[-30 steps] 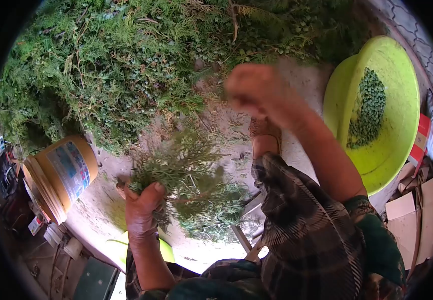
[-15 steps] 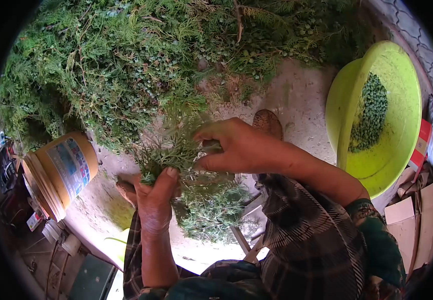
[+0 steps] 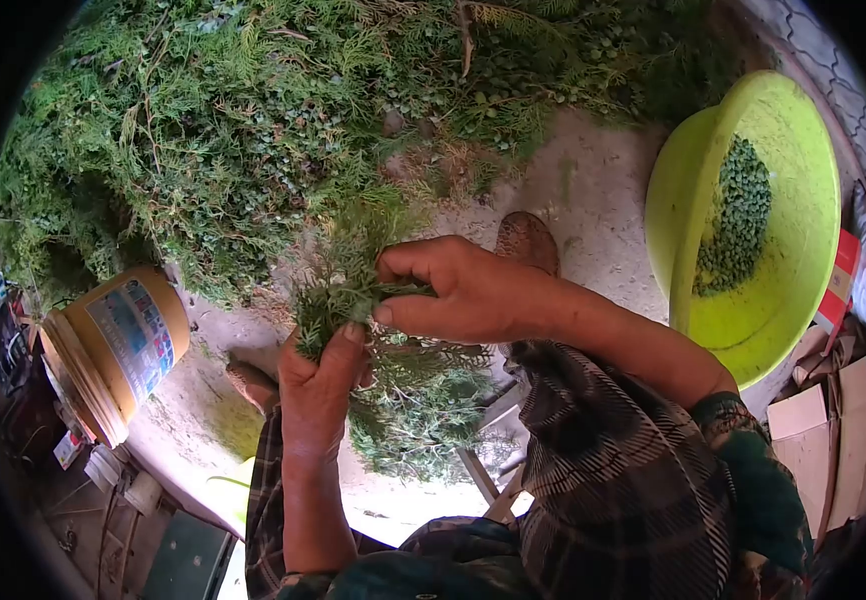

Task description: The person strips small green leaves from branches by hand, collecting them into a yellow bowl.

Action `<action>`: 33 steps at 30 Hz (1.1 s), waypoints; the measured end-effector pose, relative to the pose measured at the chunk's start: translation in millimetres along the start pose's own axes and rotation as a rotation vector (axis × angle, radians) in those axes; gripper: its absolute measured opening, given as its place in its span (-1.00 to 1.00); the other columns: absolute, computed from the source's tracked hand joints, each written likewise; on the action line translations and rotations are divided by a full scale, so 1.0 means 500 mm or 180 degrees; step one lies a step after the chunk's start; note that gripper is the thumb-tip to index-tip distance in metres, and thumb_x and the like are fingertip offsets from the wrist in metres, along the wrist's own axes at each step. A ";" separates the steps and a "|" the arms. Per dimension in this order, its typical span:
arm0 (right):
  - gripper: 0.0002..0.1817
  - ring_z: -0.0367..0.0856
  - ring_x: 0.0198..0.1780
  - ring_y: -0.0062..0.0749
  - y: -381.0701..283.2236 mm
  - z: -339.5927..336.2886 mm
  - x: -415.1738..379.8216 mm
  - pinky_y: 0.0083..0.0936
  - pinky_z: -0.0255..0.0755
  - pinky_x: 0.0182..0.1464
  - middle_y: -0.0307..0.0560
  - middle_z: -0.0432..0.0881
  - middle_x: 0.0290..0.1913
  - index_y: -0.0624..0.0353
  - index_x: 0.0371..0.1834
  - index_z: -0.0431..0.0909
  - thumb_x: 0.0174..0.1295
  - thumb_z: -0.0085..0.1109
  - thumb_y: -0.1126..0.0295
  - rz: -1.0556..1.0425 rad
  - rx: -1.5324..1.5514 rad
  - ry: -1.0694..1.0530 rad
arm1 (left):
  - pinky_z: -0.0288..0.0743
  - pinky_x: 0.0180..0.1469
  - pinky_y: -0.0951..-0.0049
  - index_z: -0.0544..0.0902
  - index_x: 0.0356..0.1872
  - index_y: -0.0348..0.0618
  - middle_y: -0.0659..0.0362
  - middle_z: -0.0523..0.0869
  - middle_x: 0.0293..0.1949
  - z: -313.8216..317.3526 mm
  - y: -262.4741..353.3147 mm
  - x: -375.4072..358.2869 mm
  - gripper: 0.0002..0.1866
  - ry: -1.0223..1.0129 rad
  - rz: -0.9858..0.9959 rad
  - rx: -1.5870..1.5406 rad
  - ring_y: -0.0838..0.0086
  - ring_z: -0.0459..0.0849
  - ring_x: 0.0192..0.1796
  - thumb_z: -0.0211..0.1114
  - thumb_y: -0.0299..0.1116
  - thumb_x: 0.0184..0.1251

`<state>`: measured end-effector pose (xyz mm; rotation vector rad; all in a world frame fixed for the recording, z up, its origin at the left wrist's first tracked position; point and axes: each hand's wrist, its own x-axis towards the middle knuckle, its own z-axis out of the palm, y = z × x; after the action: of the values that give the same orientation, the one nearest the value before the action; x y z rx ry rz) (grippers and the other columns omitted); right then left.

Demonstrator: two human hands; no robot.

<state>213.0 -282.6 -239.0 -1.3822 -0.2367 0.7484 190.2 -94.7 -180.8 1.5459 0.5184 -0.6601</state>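
Note:
My left hand point(image 3: 321, 385) is closed round a leafy evergreen sprig point(image 3: 338, 290), its thumb pressed on the stems. From the right, my right hand point(image 3: 463, 290) reaches to the same sprig with thumb and forefinger pinched on its foliage; the exact bit between the fingertips is hidden. More evergreen cuttings point(image 3: 423, 415) lie below the hands, near my lap. Beyond them spreads a large heap of evergreen branches point(image 3: 243, 130), dotted with small bluish-green cones.
On the right stands a lime-green basin point(image 3: 788, 290) holding many small green cones point(image 3: 738, 215). A tan bucket point(image 3: 103, 350) with a label is at the left. Cardboard point(image 3: 818, 430) and a red box point(image 3: 838, 280) lie beyond the basin. My shoe point(image 3: 528, 243) rests on the floor.
My right hand has moved slightly left and its fingers have closed on the foliage. My left hand still grips the sprig. The whole view has shifted a little.

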 end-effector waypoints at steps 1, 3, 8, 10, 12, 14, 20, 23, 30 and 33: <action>-0.58 0.35 -0.29 -0.63 0.001 0.005 0.002 -0.51 0.33 -0.31 -0.24 0.47 -0.40 0.30 -0.17 0.46 0.15 0.27 0.14 -0.0021 0.0276 0.0084 | 0.27 -0.52 0.66 0.58 -0.30 -0.23 0.34 0.52 -0.55 0.003 0.004 0.001 -0.90 0.0059 0.0030 0.0139 0.73 0.39 -0.55 0.17 -0.42 0.33; -0.55 0.37 -0.29 -0.63 -0.009 0.012 0.004 -0.51 0.34 -0.30 -0.23 0.49 -0.39 0.31 -0.10 0.46 0.16 0.26 0.13 -0.0011 0.0322 0.0193 | 0.26 -0.53 0.66 0.59 -0.31 -0.22 0.35 0.52 -0.56 0.006 0.007 0.002 -0.91 0.0094 0.0115 0.0349 0.73 0.39 -0.56 0.17 -0.43 0.32; -0.48 0.50 -0.34 -0.47 0.002 0.015 0.016 -0.47 0.41 -0.25 -0.02 0.56 -0.42 0.37 -0.13 0.49 0.18 0.18 0.03 -0.0202 0.0465 0.0419 | 0.20 -0.56 0.67 0.59 -0.34 -0.19 0.35 0.52 -0.57 0.007 0.011 0.003 -0.94 0.0149 0.0236 0.0614 0.74 0.36 -0.59 0.17 -0.46 0.28; -0.49 0.51 -0.40 -0.45 -0.046 -0.020 0.000 -0.48 0.42 -0.34 -0.04 0.56 -0.44 0.38 -0.13 0.50 0.19 0.16 0.06 0.0891 -0.0437 -0.0460 | 0.17 -0.58 0.66 0.59 -0.33 -0.20 0.35 0.52 -0.56 -0.009 0.022 -0.005 -0.95 0.0114 -0.0328 0.0053 0.75 0.33 -0.61 0.19 -0.48 0.24; -0.57 0.46 -0.46 -0.50 0.001 -0.020 -0.004 -0.51 0.37 -0.42 -0.11 0.55 -0.46 0.34 -0.15 0.53 0.22 0.13 0.11 0.0355 -0.0262 -0.0284 | 0.16 -0.59 0.65 0.59 -0.30 -0.22 0.34 0.52 -0.56 -0.024 0.026 -0.011 -0.93 0.0080 -0.0435 0.0026 0.74 0.32 -0.63 0.21 -0.49 0.21; -0.64 0.42 -0.53 -0.56 0.022 -0.044 -0.014 -0.54 0.33 -0.49 -0.19 0.53 -0.47 0.29 -0.17 0.56 0.25 0.09 0.16 -0.0181 -0.0105 -0.0094 | 0.17 -0.59 0.63 0.58 -0.27 -0.22 0.33 0.52 -0.57 -0.044 0.045 -0.016 -0.90 0.0399 -0.0630 0.0051 0.72 0.32 -0.63 0.22 -0.47 0.20; -0.86 0.23 -0.64 -0.83 -0.026 -0.046 -0.025 -0.77 0.03 -0.75 -0.26 0.46 -0.50 0.18 -0.35 0.48 0.22 0.09 0.34 0.0293 0.2163 0.0352 | 0.20 -0.54 0.63 0.57 -0.29 -0.23 0.32 0.50 -0.56 -0.042 0.031 -0.008 -0.87 0.0431 -0.0400 -0.0059 0.71 0.31 -0.61 0.28 -0.41 0.21; -0.82 0.29 -0.63 -0.79 -0.044 -0.041 -0.012 -0.80 0.16 -0.65 -0.23 0.53 -0.43 0.18 -0.34 0.52 0.25 0.13 0.29 0.0246 0.1876 0.0349 | 0.16 -0.55 0.65 0.56 -0.31 -0.19 0.37 0.44 -0.61 -0.018 0.021 -0.002 -0.91 0.0263 -0.0213 0.0159 0.74 0.30 -0.60 0.22 -0.40 0.30; -0.80 0.60 -0.46 -0.17 -0.012 0.019 0.033 -0.30 0.43 -0.36 0.00 0.59 -0.51 0.16 -0.25 0.57 0.12 0.19 0.31 -0.0863 -0.0799 0.0911 | 0.12 -0.53 0.65 0.58 -0.28 -0.19 0.40 0.44 -0.57 -0.030 0.015 -0.006 -0.84 0.0147 -0.0143 0.0425 0.76 0.28 -0.56 0.19 -0.31 0.36; -0.77 0.59 -0.41 -0.01 -0.029 0.019 0.027 -0.22 0.44 -0.32 0.10 0.59 -0.46 0.13 -0.17 0.55 0.09 0.16 0.35 -0.0465 -0.0914 0.0865 | 0.10 -0.50 0.66 0.59 -0.28 -0.21 0.42 0.43 -0.56 -0.022 0.012 -0.006 -0.83 0.0378 0.0132 0.1033 0.76 0.27 -0.52 0.16 -0.31 0.38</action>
<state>223.0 -267.0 -227.1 -1.7009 -0.2339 0.4089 193.2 -84.2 -174.4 1.9050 0.4829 -0.6457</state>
